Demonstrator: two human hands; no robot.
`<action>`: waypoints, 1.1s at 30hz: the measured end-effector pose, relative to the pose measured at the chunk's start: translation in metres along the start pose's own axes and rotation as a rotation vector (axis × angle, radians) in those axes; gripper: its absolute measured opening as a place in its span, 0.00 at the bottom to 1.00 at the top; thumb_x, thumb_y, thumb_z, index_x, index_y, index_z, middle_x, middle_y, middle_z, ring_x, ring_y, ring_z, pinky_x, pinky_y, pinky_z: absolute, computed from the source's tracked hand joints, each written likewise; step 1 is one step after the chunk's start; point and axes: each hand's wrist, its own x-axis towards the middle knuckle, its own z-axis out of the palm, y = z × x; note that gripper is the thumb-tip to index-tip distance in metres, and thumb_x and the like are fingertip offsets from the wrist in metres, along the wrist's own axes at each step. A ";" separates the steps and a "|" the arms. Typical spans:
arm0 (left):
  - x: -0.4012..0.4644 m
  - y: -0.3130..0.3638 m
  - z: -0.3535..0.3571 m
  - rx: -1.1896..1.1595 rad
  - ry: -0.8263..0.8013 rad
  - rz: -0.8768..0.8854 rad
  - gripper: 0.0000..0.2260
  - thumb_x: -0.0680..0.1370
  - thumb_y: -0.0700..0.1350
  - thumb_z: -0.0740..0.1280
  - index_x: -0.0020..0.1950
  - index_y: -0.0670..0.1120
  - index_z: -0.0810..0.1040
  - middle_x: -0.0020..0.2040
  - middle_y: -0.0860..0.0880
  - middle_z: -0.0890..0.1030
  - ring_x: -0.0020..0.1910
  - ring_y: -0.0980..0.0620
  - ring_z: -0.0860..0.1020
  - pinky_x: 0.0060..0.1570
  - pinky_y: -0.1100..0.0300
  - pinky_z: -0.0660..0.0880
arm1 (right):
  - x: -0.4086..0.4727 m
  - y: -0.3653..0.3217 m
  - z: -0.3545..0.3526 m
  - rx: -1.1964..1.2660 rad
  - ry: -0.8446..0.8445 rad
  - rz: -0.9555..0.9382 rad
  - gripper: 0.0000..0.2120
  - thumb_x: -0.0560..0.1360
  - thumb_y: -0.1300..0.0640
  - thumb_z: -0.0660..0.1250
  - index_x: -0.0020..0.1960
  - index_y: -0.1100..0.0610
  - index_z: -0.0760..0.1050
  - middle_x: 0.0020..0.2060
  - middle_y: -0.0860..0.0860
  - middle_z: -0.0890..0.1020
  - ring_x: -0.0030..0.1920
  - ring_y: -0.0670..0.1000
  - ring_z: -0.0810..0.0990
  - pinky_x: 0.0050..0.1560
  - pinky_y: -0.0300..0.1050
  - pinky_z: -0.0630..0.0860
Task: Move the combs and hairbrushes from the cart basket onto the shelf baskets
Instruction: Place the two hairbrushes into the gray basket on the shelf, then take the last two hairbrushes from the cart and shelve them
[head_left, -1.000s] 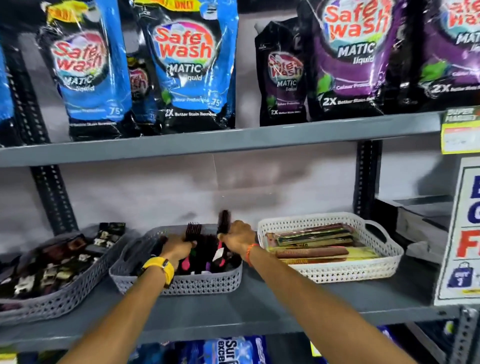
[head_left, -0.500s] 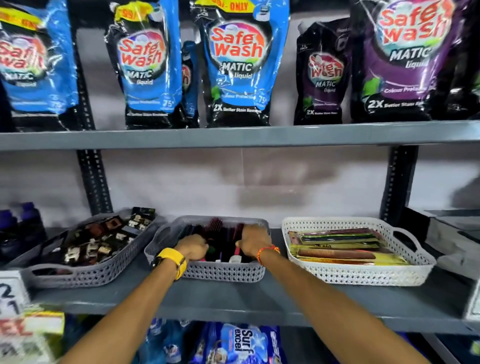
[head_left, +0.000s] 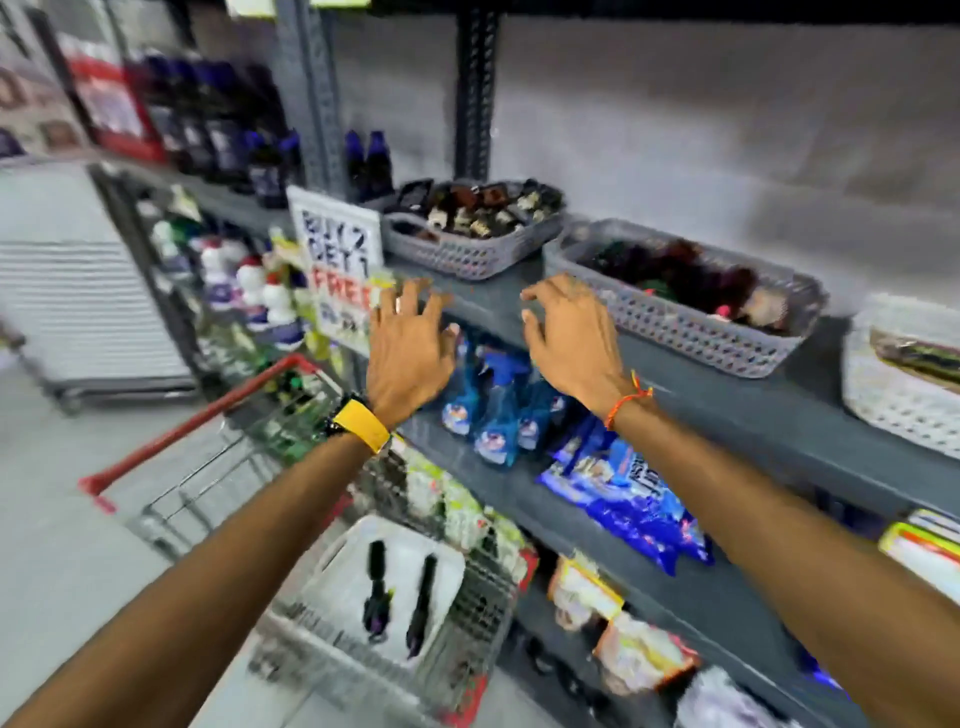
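Both arms reach forward, bare, toward the front edge of the grey shelf (head_left: 727, 410). The left hand (head_left: 410, 348) hovers palm down just in front of that edge, fingers spread and slightly curled, empty, with a yellow band (head_left: 362, 425) on its wrist. The right hand (head_left: 571, 338) hangs beside it, further along the same edge, also palm down with loose, parted fingers holding nothing; an orange thread (head_left: 626, 401) circles its wrist.

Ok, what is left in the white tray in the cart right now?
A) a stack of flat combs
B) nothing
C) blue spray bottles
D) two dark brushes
D: two dark brushes lie side by side on the white tray inside the cart, both hands empty above.
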 end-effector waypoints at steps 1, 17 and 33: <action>-0.011 -0.021 -0.001 0.020 0.000 -0.036 0.20 0.76 0.52 0.60 0.66 0.47 0.74 0.70 0.42 0.72 0.65 0.37 0.70 0.62 0.43 0.71 | -0.003 -0.012 0.017 0.027 -0.023 -0.010 0.12 0.77 0.55 0.62 0.58 0.56 0.78 0.54 0.55 0.80 0.56 0.60 0.78 0.53 0.53 0.77; -0.190 -0.271 0.228 0.161 -0.627 -0.270 0.27 0.77 0.54 0.60 0.74 0.44 0.67 0.76 0.41 0.65 0.73 0.35 0.64 0.66 0.37 0.70 | -0.185 -0.071 0.385 0.135 -0.706 0.214 0.15 0.74 0.56 0.63 0.59 0.57 0.76 0.55 0.58 0.80 0.54 0.63 0.79 0.52 0.53 0.75; -0.337 -0.269 0.507 -0.192 -1.326 -0.925 0.36 0.80 0.53 0.64 0.79 0.34 0.53 0.77 0.35 0.60 0.76 0.35 0.63 0.74 0.46 0.63 | -0.371 -0.063 0.601 0.076 -1.283 0.954 0.21 0.81 0.52 0.61 0.67 0.65 0.69 0.64 0.60 0.76 0.64 0.60 0.77 0.59 0.50 0.74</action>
